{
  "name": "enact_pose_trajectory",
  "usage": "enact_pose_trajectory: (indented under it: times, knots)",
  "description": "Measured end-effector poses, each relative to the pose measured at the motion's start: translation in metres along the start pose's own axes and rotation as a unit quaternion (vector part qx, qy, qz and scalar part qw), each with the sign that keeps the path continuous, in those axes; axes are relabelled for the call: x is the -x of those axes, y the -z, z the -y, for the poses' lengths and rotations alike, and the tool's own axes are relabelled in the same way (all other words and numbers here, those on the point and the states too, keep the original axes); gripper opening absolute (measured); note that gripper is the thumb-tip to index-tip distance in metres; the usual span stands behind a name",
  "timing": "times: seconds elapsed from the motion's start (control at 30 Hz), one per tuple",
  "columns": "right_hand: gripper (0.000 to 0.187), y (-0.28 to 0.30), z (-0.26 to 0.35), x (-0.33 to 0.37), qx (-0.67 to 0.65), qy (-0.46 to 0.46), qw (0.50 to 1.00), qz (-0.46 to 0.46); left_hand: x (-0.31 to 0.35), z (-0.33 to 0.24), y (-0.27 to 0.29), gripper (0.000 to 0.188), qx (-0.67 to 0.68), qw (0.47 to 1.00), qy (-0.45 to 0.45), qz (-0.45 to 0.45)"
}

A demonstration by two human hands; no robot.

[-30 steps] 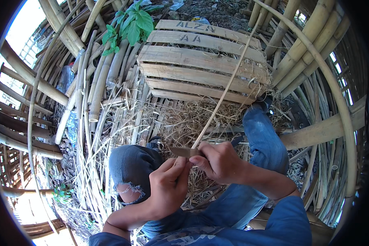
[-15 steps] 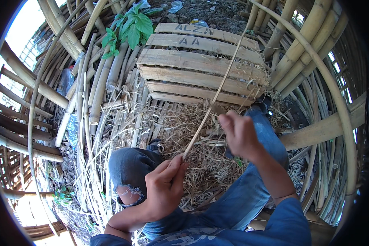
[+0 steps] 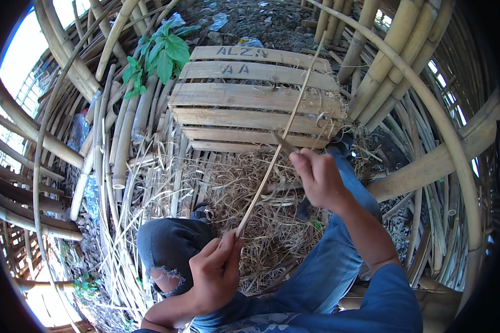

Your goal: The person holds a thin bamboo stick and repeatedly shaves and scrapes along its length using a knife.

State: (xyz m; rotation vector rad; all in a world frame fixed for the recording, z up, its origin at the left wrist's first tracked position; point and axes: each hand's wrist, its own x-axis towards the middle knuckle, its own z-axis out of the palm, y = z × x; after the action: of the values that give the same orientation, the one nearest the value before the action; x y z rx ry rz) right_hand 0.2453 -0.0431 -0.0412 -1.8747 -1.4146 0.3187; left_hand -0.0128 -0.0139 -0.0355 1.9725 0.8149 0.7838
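I see a thin, pale, matt bamboo strip (image 3: pixel 272 166), a rough bare-wood slatted crate (image 3: pixel 250 105), dry fibrous shavings (image 3: pixel 239 194), smooth yellowish bamboo poles (image 3: pixel 394 50) and worn, frayed denim trousers (image 3: pixel 328 261).

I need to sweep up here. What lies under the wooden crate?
The wooden crate sits on bamboo poles and dry shavings. The ground directly beneath its slats is covered and cannot be seen.

Near end of thin pale bamboo strip (image 3: pixel 272 166) hidden inside closed left hand (image 3: pixel 216 275). Handle of dark curved-tipped blade (image 3: pixel 284 142) covered by gripping right hand (image 3: pixel 319 177); only tip showing. Left forearm and blue right sleeve (image 3: pixel 391 302) cut off at lower edge. Long bamboo poles (image 3: pixel 428 105) lost in dark fisheye rim.
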Motion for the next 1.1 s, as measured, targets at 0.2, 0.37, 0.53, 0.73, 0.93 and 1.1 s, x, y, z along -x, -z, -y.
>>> enact_pose_trajectory:
  times: [0.2,0.37,0.53,0.73,0.93,1.1]
  knots:
    - [0.048,0.031,-0.028,-0.014,0.029,-0.084,0.992,-0.094,0.009,-0.002,0.003,0.019,0.016,1.0,0.009,0.024]
    - [0.053,-0.003,0.003,0.01,-0.014,0.013,1.0,-0.011,0.009,0.005,-0.001,0.018,0.014,1.0,0.008,0.013]
    - [0.05,0.001,0.001,0.008,0.004,0.045,0.998,0.034,0.008,0.004,0.002,0.018,0.009,1.0,0.009,0.018]
    - [0.054,0.016,-0.025,-0.009,0.015,0.007,0.999,-0.028,0.012,0.001,0.005,0.019,0.013,0.999,0.024,0.047]
    - [0.057,0.007,-0.015,0.003,-0.03,0.001,0.999,0.012,0.013,0.002,0.005,0.018,0.004,0.998,0.031,0.053]
    - [0.057,0.03,-0.04,-0.016,0.032,-0.015,0.997,-0.063,0.013,-0.005,0.012,0.02,0.013,0.998,-0.012,0.054]
